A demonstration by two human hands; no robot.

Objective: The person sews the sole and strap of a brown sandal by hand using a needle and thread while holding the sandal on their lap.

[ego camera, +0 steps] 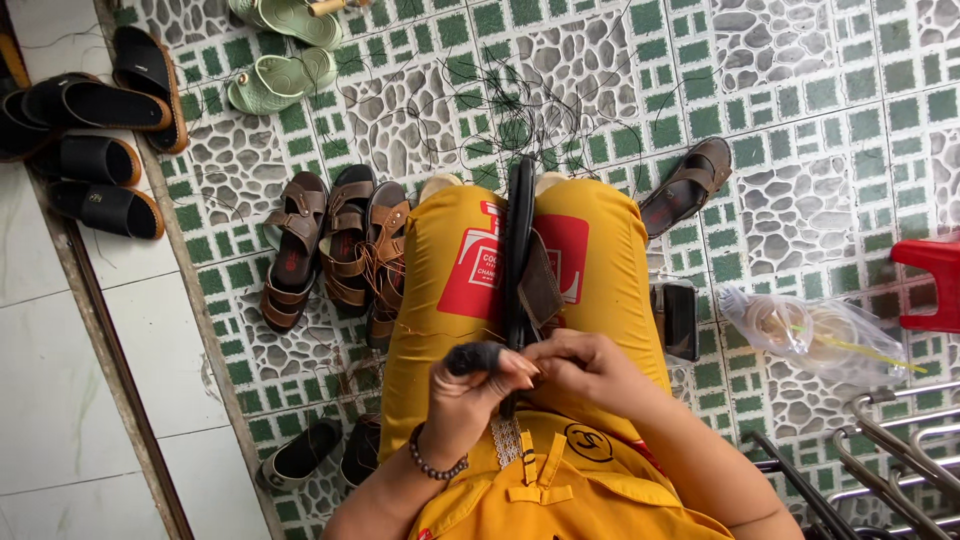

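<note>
Sandal [518, 250], dark, stands on edge between the knees just beyond both hands, left hand [470, 385] with a black-wrapped finger and right hand [585, 365] pinched closed at its near end, apparently mid-stitch; next pull needs steady thread tension.

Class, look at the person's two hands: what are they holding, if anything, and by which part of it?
Both the left hand and right hand grip the near end of a black sandal standing on edge between the knees.

Yellow outfit with red prints, beaded bracelet [437, 464], black finger cover [470, 357].
</note>
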